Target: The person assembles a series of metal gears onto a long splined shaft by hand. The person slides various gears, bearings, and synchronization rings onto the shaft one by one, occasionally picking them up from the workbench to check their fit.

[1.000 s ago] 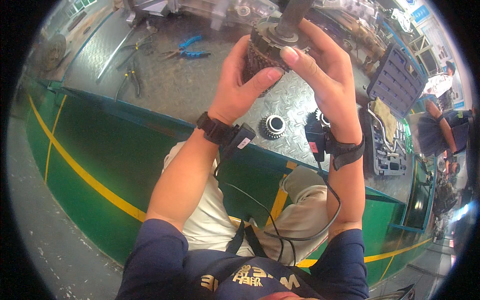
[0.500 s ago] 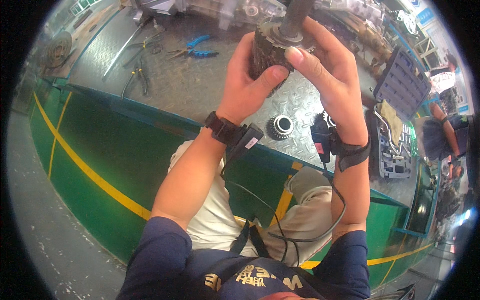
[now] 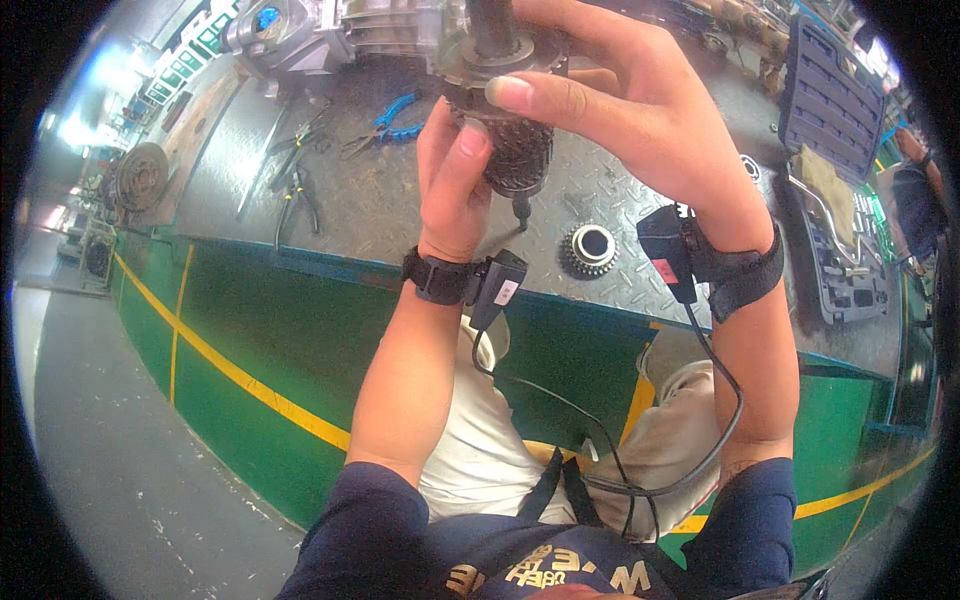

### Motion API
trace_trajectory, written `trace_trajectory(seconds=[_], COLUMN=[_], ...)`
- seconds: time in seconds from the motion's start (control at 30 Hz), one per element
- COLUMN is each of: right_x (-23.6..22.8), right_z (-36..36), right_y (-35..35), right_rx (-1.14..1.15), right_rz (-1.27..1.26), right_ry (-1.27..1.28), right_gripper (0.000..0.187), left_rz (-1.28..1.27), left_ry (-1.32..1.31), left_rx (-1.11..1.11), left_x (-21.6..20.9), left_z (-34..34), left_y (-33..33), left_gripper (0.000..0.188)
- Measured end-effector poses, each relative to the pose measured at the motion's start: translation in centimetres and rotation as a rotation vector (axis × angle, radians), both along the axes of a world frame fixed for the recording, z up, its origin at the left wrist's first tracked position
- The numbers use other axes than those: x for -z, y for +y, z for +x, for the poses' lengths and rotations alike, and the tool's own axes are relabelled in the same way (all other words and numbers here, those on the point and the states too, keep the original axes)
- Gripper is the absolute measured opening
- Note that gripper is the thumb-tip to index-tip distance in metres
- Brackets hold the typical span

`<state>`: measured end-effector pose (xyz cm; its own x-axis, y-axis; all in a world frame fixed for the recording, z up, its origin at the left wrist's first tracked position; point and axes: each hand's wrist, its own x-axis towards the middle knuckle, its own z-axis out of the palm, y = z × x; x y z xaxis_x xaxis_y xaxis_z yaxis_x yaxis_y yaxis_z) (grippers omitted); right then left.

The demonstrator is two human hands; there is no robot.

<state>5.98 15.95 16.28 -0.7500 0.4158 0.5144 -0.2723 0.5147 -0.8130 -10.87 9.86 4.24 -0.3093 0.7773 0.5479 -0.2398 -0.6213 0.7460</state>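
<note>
Much of the gear stack is covered by my hands or lost off the top edge.

My right hand [image 3: 640, 120] wraps over the far side of the dark geared shaft [image 3: 515, 150], so I can't see how far its teeth run; the shaft's upper end is cut off by the picture's top edge. My left hand [image 3: 455, 185] hides its near-left flank. The grey housing [image 3: 340, 35] at the bench's far edge is cropped. The open tool case [image 3: 845, 260] at the bench's right edge is too bent and small to tell its contents.
</note>
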Motion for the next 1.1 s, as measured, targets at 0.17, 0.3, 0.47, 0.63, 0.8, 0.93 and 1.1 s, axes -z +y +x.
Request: trace_trajectory(seconds=[0.17, 0.3, 0.47, 0.63, 0.8, 0.93, 1.1], right_x=[1.4, -0.3, -1.2, -1.5, 0.1, 0.3, 0.0], right_z=[-0.7, -0.7, -0.6, -0.4, -1.3, -1.3, -1.6], right_y=[2.7, 1.2, 0.4, 0.5, 0.8, 1.5, 1.7], right_rx=[-0.065, -0.085, -0.036, -0.061, 0.047, 0.025, -0.04], right_rz=[0.109, -0.14, -0.255, -0.261, 0.048, 0.104, 0.019], right_ry=[0.091, 0.141, 0.207, 0.151, 0.148, 0.151, 0.24], right_gripper=[0.059, 0.063, 0.067, 0.065, 0.056, 0.052, 0.056], left_rz=[0.011, 0.043, 0.046, 0.058, 0.024, -0.051, -0.02], left_ry=[0.034, 0.046, 0.08, 0.034, -0.031, 0.097, 0.086], left_rx=[0.019, 0.046, 0.017, 0.019, 0.005, -0.058, -0.04], left_x=[-0.4, -0.7, -1.0, -0.9, -0.5, -0.3, 0.0], left_z=[0.2, 0.0, 0.6, 0.8, 0.6, -0.2, 0.2], left_y=[-0.4, -0.6, -0.2, -0.2, -0.2, -0.4, 0.0], left_gripper=[0.068, 0.07, 0.077, 0.078, 0.073, 0.07, 0.078])
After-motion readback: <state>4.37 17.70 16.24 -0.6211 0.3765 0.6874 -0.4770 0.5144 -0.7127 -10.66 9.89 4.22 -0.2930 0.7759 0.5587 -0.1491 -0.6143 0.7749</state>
